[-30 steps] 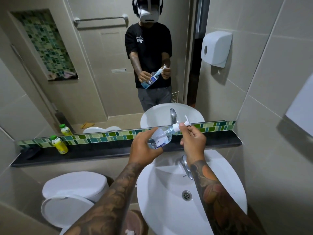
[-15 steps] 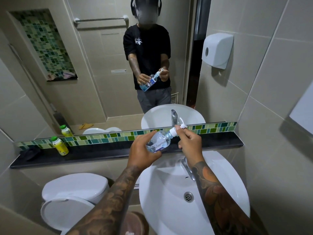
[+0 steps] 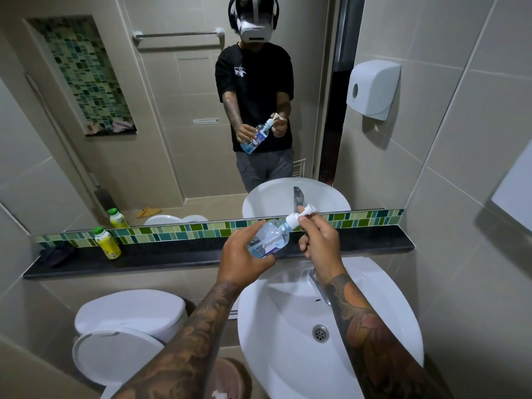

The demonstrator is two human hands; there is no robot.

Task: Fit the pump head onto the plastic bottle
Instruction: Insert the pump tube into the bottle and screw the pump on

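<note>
A clear plastic bottle [image 3: 270, 237] with blue liquid and a label is tilted, neck up and to the right, above the back of the sink. My left hand [image 3: 241, 258] grips its lower body. The white pump head [image 3: 302, 216] sits on the bottle's neck, nozzle pointing right. My right hand [image 3: 319, 240] pinches the pump's collar with thumb and fingers. The mirror shows the same hold from the front.
A white sink [image 3: 388, 318] with a chrome tap [image 3: 316, 286] lies below my hands. A dark ledge [image 3: 172, 256] carries a yellow bottle [image 3: 108, 242] with a green cap. A white toilet [image 3: 126, 326] stands at the left. A paper dispenser [image 3: 372, 89] hangs on the right wall.
My right hand has shifted its grip around the pump collar, and the nozzle has turned. The bottle stays tilted in my left hand at about the same place.
</note>
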